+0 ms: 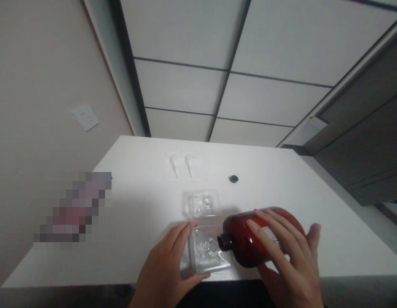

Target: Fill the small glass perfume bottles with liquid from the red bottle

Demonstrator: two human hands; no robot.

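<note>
My right hand (pixel 292 256) is wrapped round a large reddish-brown bottle (pixel 245 237) with a pale label partly hidden under the fingers. The bottle is tipped on its side, its uncapped dark neck pointing left over a clear plastic container (pixel 203 264). Whether liquid is coming out, I cannot tell. My left hand (pixel 168 261) grips the container's left side, fingers at the far corner and thumb along the near edge. Just beyond it lies a second clear plastic piece (pixel 200 209) of like shape, with a round raised ring; whether the two are joined is unclear.
A black cap (pixel 233 179) lies on the white table (pixel 140 171) beyond the bottle. Two white pump-like nozzles (pixel 182 164) lie farther back in what looks like clear wrapping. A blurred-out item (pixel 76 209) is at the left edge. A wall with a socket (pixel 85 116) rises on the left.
</note>
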